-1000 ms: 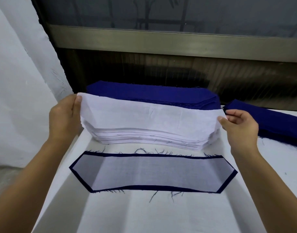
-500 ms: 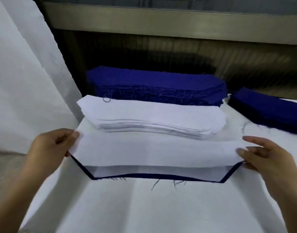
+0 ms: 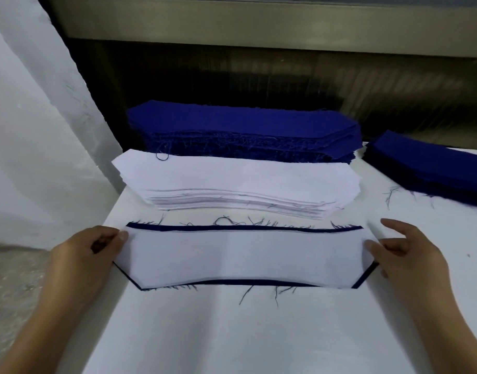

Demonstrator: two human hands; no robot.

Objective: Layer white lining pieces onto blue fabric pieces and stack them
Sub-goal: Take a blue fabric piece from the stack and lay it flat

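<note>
A white lining piece (image 3: 245, 259) lies on a blue fabric piece (image 3: 242, 228), whose frayed dark edge shows along the far side and at the near corners. My left hand (image 3: 88, 255) pinches the lining's left end between thumb and fingers. My right hand (image 3: 410, 255) pinches its right end, index finger lifted. Behind them sits a stack of white lining pieces (image 3: 240, 182). Further back stands a thick stack of blue fabric pieces (image 3: 242, 130).
A second blue stack (image 3: 431, 166) lies at the right on the white table (image 3: 232, 333). Loose blue threads (image 3: 259, 292) lie near the layered piece. The table's left edge drops off beside my left arm. A dark window wall closes the back.
Both hands carried one lining piece off the white stack, toward me and down. It now lies nearly flat on the blue piece, where half a second ago it hung above it.
</note>
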